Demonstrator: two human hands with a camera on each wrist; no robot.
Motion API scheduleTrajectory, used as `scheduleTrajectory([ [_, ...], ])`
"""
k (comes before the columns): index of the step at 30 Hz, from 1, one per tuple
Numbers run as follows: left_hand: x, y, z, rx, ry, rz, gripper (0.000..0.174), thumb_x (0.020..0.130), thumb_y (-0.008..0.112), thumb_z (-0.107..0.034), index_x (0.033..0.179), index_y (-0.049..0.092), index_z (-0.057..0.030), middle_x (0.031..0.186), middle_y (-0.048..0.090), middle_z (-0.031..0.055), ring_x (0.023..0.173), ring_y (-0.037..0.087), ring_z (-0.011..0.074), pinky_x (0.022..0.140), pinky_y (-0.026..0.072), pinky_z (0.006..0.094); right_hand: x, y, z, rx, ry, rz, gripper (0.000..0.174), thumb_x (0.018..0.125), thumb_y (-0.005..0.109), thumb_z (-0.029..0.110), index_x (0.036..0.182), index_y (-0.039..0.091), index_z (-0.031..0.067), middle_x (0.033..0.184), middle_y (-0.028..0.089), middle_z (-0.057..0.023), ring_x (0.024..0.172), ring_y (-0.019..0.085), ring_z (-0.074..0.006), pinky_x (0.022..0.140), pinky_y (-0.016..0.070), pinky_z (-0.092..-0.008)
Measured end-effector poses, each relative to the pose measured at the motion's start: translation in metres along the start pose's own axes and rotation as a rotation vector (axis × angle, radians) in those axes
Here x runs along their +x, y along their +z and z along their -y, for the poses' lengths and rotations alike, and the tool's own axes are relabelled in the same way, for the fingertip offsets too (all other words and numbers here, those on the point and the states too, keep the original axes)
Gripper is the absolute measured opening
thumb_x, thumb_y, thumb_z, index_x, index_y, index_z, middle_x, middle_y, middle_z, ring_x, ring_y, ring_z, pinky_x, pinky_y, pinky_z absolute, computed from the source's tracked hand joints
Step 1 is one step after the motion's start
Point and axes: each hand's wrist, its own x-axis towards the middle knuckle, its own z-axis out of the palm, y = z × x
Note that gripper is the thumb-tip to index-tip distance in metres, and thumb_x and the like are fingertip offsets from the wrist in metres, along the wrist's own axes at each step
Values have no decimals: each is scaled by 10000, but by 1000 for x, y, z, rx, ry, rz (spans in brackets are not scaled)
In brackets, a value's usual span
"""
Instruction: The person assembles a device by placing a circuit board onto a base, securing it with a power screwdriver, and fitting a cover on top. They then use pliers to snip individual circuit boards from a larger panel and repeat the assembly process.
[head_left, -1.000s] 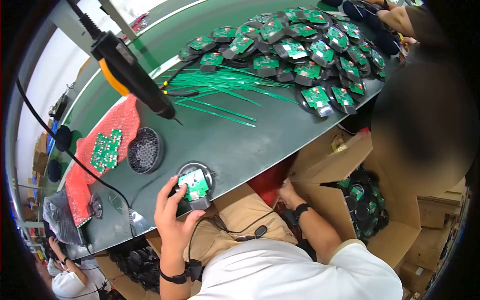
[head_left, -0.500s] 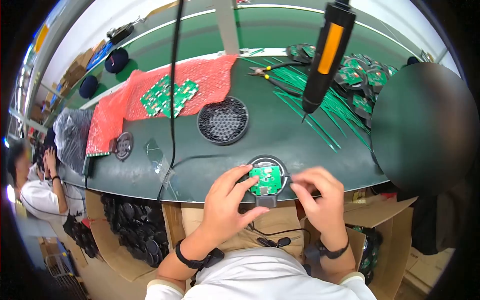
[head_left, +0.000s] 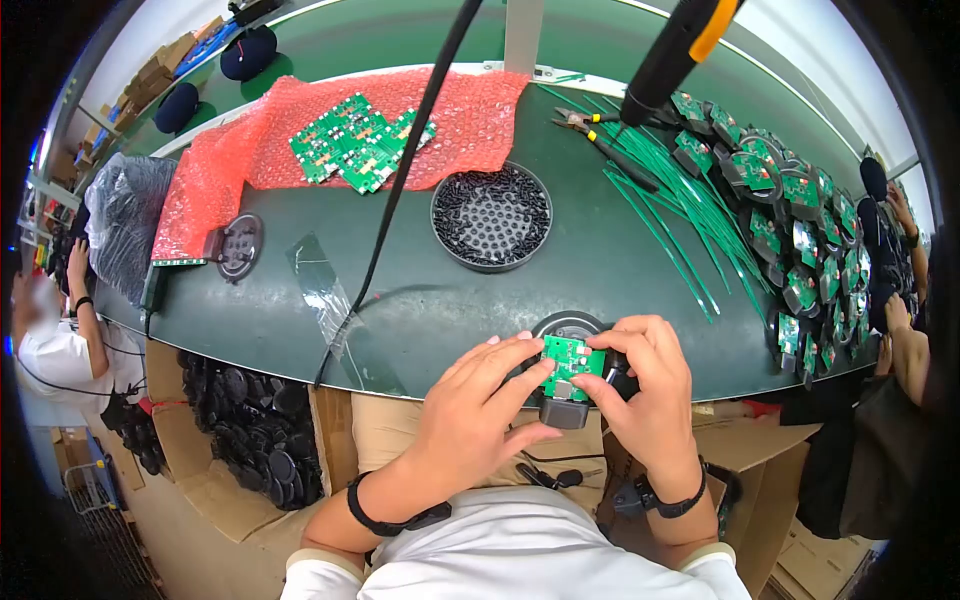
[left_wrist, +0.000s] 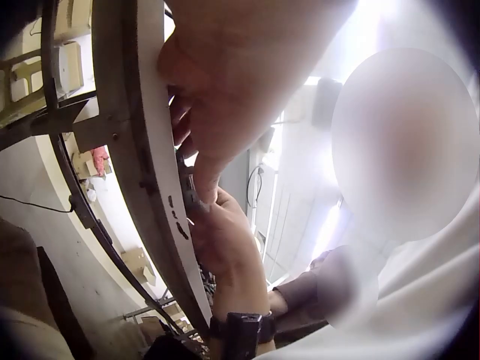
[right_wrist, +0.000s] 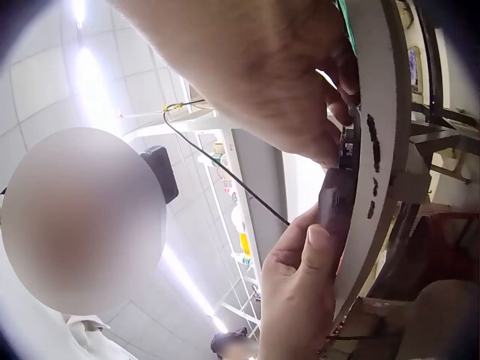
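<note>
A green circuit board (head_left: 573, 362) sits over a round black housing (head_left: 568, 322) at the table's front edge, with the housing's boxy end (head_left: 563, 412) overhanging toward the body. My left hand (head_left: 478, 405) holds this unit from the left, fingertips at the board's left edge. In the right wrist view, its thumb lies by the dark housing (right_wrist: 337, 199). From the other side, my right hand (head_left: 648, 390) pinches the board, index finger at the upper right and thumb at the lower right.
A dish of black screws (head_left: 490, 218) stands ahead, beside boards (head_left: 355, 145) on red bubble wrap (head_left: 215, 170). An electric screwdriver (head_left: 670, 60) hangs above cutters (head_left: 610, 150) and green strips (head_left: 690, 215). Assembled units (head_left: 790, 190) pile at right; a carton (head_left: 215, 490) of black housings stands below left.
My right hand has come up from below the table edge to the unit and now pinches the board. The left hand stays at the unit's left side. The head view has turned.
</note>
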Motion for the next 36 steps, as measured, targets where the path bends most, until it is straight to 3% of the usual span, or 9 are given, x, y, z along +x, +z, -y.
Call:
scheduleTrajectory([
  [9, 3, 1, 0, 17, 15, -10, 689, 623, 929, -372, 1217, 719, -94, 1351, 648, 128, 1251, 640, 322, 1070, 505, 496, -1, -1, -3, 21, -8, 0, 371, 694, 896, 113, 1024, 728, 83, 985, 637, -68, 909, 606, -284, 742, 503, -390],
  [15, 7, -2, -1, 127, 74, 13, 626, 597, 923, -261, 1166, 725, -89, 1374, 654, 116, 1275, 632, 331, 1091, 486, 524, 0, -1, -7, 60, -33, 8, 374, 677, 894, 103, 1018, 741, 89, 983, 651, -63, 920, 618, -282, 758, 511, -383],
  [20, 3, 3, 1, 45, 67, -10, 565, 615, 886, -71, 1156, 724, -82, 1369, 666, 124, 1300, 622, 329, 1099, 483, 524, -2, -1, -7, 80, -44, -15, 366, 681, 887, 97, 1019, 747, 88, 983, 655, -65, 918, 621, -282, 765, 514, -382],
  [28, 3, 4, -1, 73, 96, -42, 516, 659, 859, -48, 1157, 729, -73, 1325, 691, 125, 1294, 629, 331, 1097, 489, 520, -3, -3, -10, 75, -42, 18, 369, 715, 873, 118, 1060, 748, 79, 997, 657, -85, 944, 626, -293, 788, 520, -373],
  [30, 7, 0, -5, 87, 94, -47, 479, 686, 856, -56, 1148, 732, -70, 1303, 703, 123, 1284, 637, 332, 1096, 491, 523, -4, -8, -11, 117, -115, 14, 409, 743, 862, 132, 1134, 751, 81, 1081, 676, -117, 999, 651, -304, 848, 537, -382],
  [31, 10, -2, -6, 46, 96, -67, 423, 721, 846, -62, 1129, 734, -59, 1259, 715, 130, 1259, 653, 337, 1070, 510, 501, -4, -10, -12, 115, -125, 14, 409, 743, 862, 132, 1134, 751, 81, 1081, 676, -117, 999, 651, -304, 848, 537, -382],
  [33, 17, -6, -11, 8, 98, -95, 368, 755, 836, -68, 1109, 737, -48, 1215, 728, 138, 1234, 669, 341, 1045, 529, 480, -7, -14, -13, 422, -105, 14, 459, 766, 855, 141, 1208, 744, 90, 1215, 671, -145, 1055, 672, -308, 913, 545, -394],
  [34, 22, -8, -15, -78, 55, -109, 328, 779, 827, -70, 1091, 734, -35, 1163, 733, 144, 1209, 682, 344, 1009, 545, 454, -6, -19, -18, 426, -151, 79, 431, 791, 836, 92, 1211, 744, 73, 1298, 653, -152, 1078, 682, -293, 930, 551, -386],
  [36, 31, -10, -19, -173, 9, -124, 260, 822, 806, -61, 1061, 723, -1, 1067, 731, 158, 1077, 722, 334, 884, 575, 386, -9, -15, -19, 371, -155, 24, 405, 798, 823, 60, 1196, 747, 63, 1274, 661, -152, 1062, 685, -284, 906, 558, -372],
])
